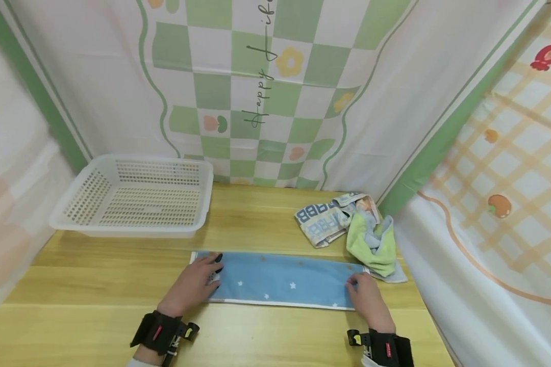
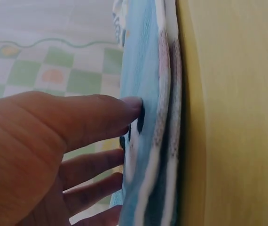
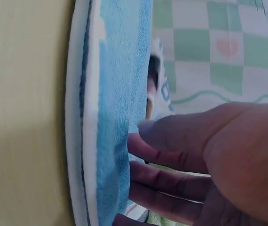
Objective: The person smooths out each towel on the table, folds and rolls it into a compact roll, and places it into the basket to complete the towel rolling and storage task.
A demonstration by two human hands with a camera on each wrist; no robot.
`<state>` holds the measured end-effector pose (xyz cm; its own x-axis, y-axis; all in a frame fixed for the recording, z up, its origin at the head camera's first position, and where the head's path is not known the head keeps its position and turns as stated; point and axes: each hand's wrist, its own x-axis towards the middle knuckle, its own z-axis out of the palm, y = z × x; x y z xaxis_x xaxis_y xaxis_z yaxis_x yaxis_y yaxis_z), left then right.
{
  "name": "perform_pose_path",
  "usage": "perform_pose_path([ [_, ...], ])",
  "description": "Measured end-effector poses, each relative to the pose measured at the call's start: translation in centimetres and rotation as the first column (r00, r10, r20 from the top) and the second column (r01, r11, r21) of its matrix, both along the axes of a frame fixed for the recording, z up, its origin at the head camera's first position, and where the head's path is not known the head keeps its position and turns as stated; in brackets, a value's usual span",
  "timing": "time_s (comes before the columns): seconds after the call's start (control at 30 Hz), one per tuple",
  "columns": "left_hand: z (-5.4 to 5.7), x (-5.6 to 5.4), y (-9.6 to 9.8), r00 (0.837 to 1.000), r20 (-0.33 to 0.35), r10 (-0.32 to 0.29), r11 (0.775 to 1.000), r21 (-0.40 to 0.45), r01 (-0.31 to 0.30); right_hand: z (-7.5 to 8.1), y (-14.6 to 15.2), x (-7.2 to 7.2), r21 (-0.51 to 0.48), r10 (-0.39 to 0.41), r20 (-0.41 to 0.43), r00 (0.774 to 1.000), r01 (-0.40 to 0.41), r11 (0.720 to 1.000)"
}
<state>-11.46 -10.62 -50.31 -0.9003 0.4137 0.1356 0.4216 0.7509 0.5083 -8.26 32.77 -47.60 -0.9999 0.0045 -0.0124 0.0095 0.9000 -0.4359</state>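
Lying lengthwise on the wooden surface [image 1: 275, 334], one folded blue towel [image 1: 275, 280], white-bordered and star-printed, occupied the place between the two hands.

Handling, as judged: light, limp, soft; textured nap, so unlikely to slip; not fragile, though its layers could slide out of line. Best hold: the short ends, or the white near border, with thumb and fingers taking all layers together.

Left hand [image 1: 194, 283]: fingers spread, laid over the left end, thumb apart from them; nothing pinched. Right hand [image 1: 369, 299]: at the right end, fingers loosely bent and touching the cloth, thumb close to the forefinger; no fold of cloth could be seen between them.

Also present: a white slotted basket [image 1: 128, 232], behind and to the left; a lettered cloth [image 1: 317, 224] and a green-and-grey cloth [image 1: 369, 242], crumpled against each other behind the right end.

Hidden or unclear: a printed patch beneath the left fingers, illegible; the total of layers, two white edges showing in the left wrist view; the towel's underside; the right fingertips, partly obscured in the head view; which crumpled cloth lay uppermost; both forearms, cut off by the lower border.
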Motion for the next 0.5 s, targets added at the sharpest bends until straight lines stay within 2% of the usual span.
perform_pose_path([
  [0.13, -0.3, -0.1, 0.5, 1.000, 0.014, -0.024, 1.000, 0.009, 0.024, -0.4, 1.3, 0.3, -0.022, -0.085, 0.004, 0.996, 0.085, 0.996],
  [0.3, 0.0, 0.0, 0.5, 0.998, 0.058, -0.019, 0.999, 0.041, 0.017, -0.6, 2.4, 0.8, 0.006, -0.254, 0.035, 0.966, 0.254, 0.967],
  [0.37, 0.3, 0.1, 0.4, 0.997, 0.082, -0.014, 0.998, 0.055, 0.010, -0.7, 2.6, 0.7, 0.027, -0.280, 0.062, 0.958, 0.279, 0.960],
  [0.5, 0.6, 0.3, 0.1, 0.993, 0.117, 0.002, 0.997, 0.074, -0.010, -0.6, 2.8, 0.2, 0.016, -0.269, 0.139, 0.953, 0.270, 0.963],
])
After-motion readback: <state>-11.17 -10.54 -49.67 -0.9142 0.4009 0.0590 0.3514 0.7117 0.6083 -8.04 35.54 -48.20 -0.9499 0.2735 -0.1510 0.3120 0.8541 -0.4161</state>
